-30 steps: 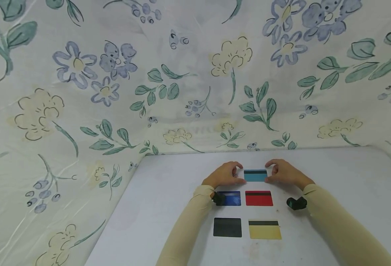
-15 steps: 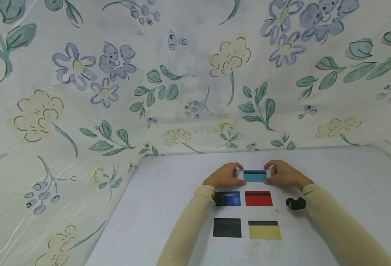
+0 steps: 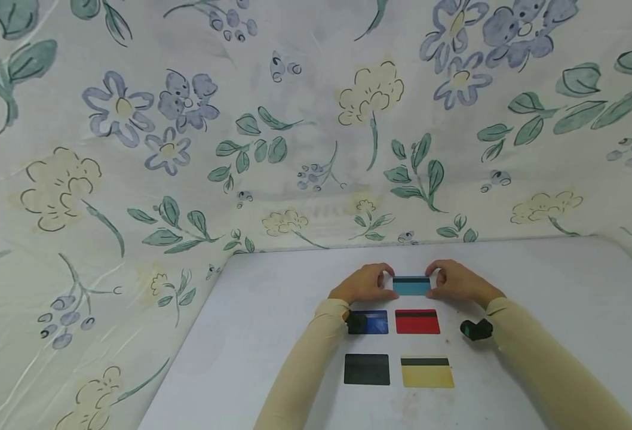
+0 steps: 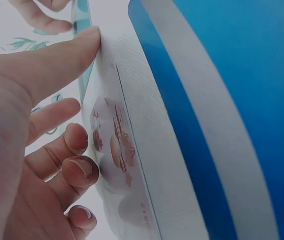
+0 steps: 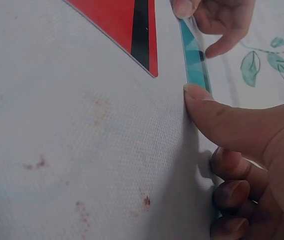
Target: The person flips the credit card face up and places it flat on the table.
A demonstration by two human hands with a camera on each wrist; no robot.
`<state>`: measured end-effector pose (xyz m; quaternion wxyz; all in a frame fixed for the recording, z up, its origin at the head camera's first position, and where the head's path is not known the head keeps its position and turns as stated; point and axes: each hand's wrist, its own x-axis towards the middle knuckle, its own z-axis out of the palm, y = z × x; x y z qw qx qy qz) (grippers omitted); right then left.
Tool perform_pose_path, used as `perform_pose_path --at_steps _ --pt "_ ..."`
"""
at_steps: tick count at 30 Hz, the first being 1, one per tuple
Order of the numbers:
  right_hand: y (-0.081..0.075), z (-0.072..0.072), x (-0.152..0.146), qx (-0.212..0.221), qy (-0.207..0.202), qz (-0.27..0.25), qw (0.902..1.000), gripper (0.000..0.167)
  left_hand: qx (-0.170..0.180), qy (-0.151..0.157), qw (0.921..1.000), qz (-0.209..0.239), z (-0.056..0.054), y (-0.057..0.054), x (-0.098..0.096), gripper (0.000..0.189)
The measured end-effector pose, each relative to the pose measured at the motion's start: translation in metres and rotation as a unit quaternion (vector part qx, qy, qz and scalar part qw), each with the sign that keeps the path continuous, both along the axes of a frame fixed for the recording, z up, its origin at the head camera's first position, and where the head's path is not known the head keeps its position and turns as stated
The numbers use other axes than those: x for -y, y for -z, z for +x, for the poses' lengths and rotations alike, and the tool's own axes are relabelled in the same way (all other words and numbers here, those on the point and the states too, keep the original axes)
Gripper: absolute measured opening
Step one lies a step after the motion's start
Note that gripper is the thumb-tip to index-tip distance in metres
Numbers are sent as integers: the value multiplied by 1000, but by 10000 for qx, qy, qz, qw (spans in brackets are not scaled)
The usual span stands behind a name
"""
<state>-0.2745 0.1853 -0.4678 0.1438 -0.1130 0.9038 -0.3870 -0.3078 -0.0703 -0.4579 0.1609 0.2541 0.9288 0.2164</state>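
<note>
Two-handed work here: left hand and right hand each grasp an end of the teal card between thumb and forefinger. It's beyond the blue card and red card, farthest up the table; whether it lies flat, I can't tell. Looks like the lining-up step, and the next move calls for settling it level and letting both ends go together.
</note>
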Motion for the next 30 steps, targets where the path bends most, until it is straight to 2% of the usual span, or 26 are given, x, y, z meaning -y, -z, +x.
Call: perform_pose_path --at_steps 10,23,30 --pt "3 -4 0 61 -120 27 9999 49 92 -23 9999 -54 0 -2 -3 49" --pt "2 0 2 52 -185 -148 9997 49 -13 -39 9995 -314 1 -3 -5 51" --pt "1 2 2 53 -113 -72 9999 52 19 -77 9996 -266 3 -3 -5 49"
